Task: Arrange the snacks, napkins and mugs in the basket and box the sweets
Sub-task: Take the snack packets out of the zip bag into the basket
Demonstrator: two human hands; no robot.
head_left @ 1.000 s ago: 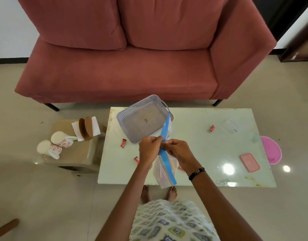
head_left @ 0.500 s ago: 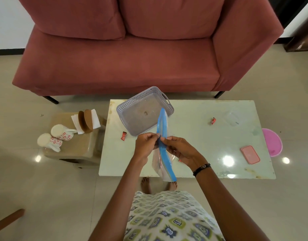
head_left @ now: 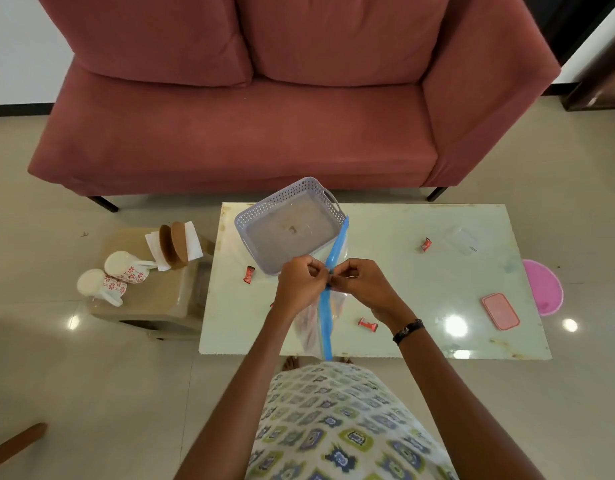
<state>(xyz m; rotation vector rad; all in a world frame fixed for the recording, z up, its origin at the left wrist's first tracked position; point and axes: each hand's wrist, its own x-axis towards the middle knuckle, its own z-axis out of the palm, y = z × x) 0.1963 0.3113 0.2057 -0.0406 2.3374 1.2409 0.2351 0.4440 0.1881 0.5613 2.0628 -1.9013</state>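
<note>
From where I stand, looking down with the head view, both hands have come together on the blue zip strip of a clear zip-lock snack bag [head_left: 325,317]: the left hand [head_left: 299,287] and the right hand [head_left: 363,285] each pinch the strip at about its middle, fingertips almost touching, so both grips are closed on the bag. Half a second ago the hands were a little apart along the strip, which stood more upright; a second ago it slanted down toward the right forearm. Now the strip runs in a long line from beside the grey basket [head_left: 288,225] down to the near edge of the tabletop [head_left: 437,289], and the pinch has moved along it, which I take to mean the seal is being pressed shut or worked open, though I cannot tell which. The bag hangs above the tabletop just in front of the basket, which looks empty apart from a small speck on its floor, so the snacks are not yet in. The rest looks unchanged: red-wrapped sweets [head_left: 366,324] lie scattered on the tabletop, a pink lid [head_left: 500,311] sits near the right end, a clear box [head_left: 463,240] is just visible further back, and the two mugs [head_left: 113,278] and the napkins [head_left: 191,242] wait on the low stool [head_left: 153,299] to the left.
</note>
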